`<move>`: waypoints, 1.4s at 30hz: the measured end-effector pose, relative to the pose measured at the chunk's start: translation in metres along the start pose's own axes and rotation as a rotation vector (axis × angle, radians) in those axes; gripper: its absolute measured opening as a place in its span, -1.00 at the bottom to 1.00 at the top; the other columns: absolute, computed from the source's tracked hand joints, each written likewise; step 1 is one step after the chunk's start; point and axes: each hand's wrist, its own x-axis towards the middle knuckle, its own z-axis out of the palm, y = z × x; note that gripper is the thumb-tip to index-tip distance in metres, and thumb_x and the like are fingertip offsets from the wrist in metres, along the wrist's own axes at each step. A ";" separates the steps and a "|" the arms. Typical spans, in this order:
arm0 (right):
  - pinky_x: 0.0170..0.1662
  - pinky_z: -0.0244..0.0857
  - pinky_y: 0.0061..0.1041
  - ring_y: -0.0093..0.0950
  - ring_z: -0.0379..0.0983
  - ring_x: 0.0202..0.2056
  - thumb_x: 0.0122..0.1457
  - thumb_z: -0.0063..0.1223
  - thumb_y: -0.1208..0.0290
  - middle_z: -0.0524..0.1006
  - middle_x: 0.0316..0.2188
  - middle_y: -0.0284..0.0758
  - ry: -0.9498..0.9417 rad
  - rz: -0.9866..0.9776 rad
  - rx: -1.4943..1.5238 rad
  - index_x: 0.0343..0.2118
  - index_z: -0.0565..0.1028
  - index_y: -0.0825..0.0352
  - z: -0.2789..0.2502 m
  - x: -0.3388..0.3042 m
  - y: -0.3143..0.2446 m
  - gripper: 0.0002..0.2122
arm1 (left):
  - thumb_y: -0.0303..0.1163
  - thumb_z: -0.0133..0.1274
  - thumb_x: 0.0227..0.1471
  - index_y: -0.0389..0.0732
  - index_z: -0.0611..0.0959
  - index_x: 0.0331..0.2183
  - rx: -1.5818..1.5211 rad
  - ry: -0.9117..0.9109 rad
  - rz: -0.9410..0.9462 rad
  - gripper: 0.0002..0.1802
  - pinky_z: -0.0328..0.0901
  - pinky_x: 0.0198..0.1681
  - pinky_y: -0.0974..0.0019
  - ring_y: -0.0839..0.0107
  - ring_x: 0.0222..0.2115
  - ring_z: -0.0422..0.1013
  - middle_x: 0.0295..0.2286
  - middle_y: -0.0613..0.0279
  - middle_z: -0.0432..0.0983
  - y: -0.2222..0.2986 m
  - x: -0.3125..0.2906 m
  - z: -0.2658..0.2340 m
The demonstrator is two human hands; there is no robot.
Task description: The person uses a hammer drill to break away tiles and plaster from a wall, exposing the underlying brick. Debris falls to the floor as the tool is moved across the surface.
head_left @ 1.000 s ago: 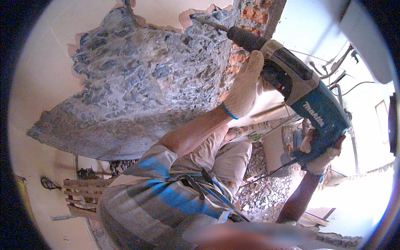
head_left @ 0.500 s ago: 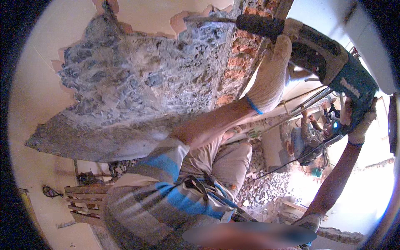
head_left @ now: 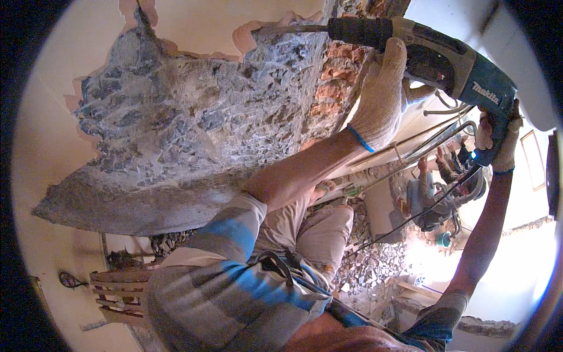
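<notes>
A dark teal and grey rotary hammer (head_left: 451,58) is held up across the upper right, its chisel bit (head_left: 293,29) pointing left. The bit's tip meets the rough stripped patch of wall (head_left: 193,117) by the broken plaster edge. My left hand (head_left: 378,97), in a whitish knit glove with a blue cuff, is closed at the front of the hammer below its black chuck (head_left: 360,31); some fingers are hidden behind the tool. Gloved too, my right hand (head_left: 504,141) wraps round the rear handle. Whether it presses the trigger I cannot tell.
A strip of exposed red brick (head_left: 331,88) runs beside the stripped patch. Broken rubble (head_left: 369,264) covers the floor below, with a black power cable (head_left: 404,226) passing over it. Another person (head_left: 425,199) is in the background near metal pipes. A slatted wooden piece (head_left: 120,290) stands lower left.
The rotary hammer has shifted slightly left and up in the picture, its rear end most. My right hand has risen with it; both hands keep their hold.
</notes>
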 end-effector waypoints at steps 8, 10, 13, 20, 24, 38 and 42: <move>-0.74 0.24 -0.55 -0.59 0.28 -0.79 0.22 0.05 -0.40 0.47 -0.60 -0.35 0.111 -0.087 -0.035 0.11 0.38 0.52 0.007 0.015 0.016 -0.13 | -0.01 -0.01 0.41 -0.16 0.51 -0.03 0.046 0.094 0.051 -0.60 0.62 -0.02 -0.02 0.40 -0.15 0.58 -0.18 0.25 0.57 -0.002 0.000 0.006; -0.74 0.24 -0.55 -0.58 0.28 -0.80 0.21 0.05 -0.41 0.45 -0.63 -0.37 0.206 0.005 0.053 0.08 0.40 0.58 0.007 0.017 0.016 -0.11 | 0.02 0.00 0.40 -0.14 0.51 0.01 0.058 0.046 0.085 -0.57 0.62 -0.04 0.03 0.42 -0.14 0.58 -0.15 0.25 0.58 -0.001 0.001 0.006; -0.75 0.25 -0.55 -0.57 0.29 -0.81 0.21 0.08 -0.38 0.45 -0.65 -0.37 -0.065 0.176 0.244 0.06 0.42 0.60 0.001 0.017 0.015 -0.12 | 0.03 0.00 0.40 -0.13 0.52 0.03 0.132 0.120 0.065 -0.56 0.62 -0.05 0.05 0.41 -0.13 0.58 -0.13 0.26 0.58 -0.001 0.001 0.004; -0.76 0.26 -0.55 -0.58 0.30 -0.82 0.12 0.11 -0.46 0.45 -0.67 -0.39 -0.022 0.219 0.161 0.02 0.46 0.58 -0.005 0.024 0.021 -0.08 | 0.05 -0.03 0.41 -0.21 0.55 -0.01 0.150 0.109 0.003 -0.52 0.59 -0.01 0.09 0.40 -0.13 0.59 -0.15 0.21 0.60 -0.001 0.002 -0.002; -0.76 0.25 -0.56 -0.58 0.31 -0.82 0.07 0.11 -0.50 0.48 -0.65 -0.36 0.168 0.102 0.071 0.00 0.47 0.54 0.012 0.033 0.034 -0.06 | 0.02 -0.03 0.42 -0.22 0.55 -0.01 0.175 0.148 -0.013 -0.53 0.59 -0.02 0.08 0.39 -0.12 0.59 -0.14 0.20 0.60 0.001 0.005 -0.005; -0.79 0.21 -0.53 -0.58 0.30 -0.82 0.11 0.06 -0.50 0.50 -0.60 -0.33 0.030 0.221 0.203 -0.01 0.45 0.53 -0.004 0.049 0.061 -0.08 | 0.09 -0.01 0.39 -0.13 0.60 -0.06 0.246 0.241 0.007 -0.54 0.59 -0.11 0.18 0.44 -0.20 0.58 -0.19 0.29 0.62 -0.003 0.010 -0.017; -0.77 0.19 -0.53 -0.58 0.26 -0.84 0.15 0.04 -0.48 0.45 -0.69 -0.37 -0.042 0.200 0.231 -0.07 0.46 0.56 -0.006 0.051 0.066 -0.11 | 0.10 -0.03 0.40 -0.10 0.62 -0.05 0.282 0.234 0.026 -0.54 0.60 -0.14 0.15 0.44 -0.24 0.60 -0.21 0.29 0.65 -0.001 0.011 -0.020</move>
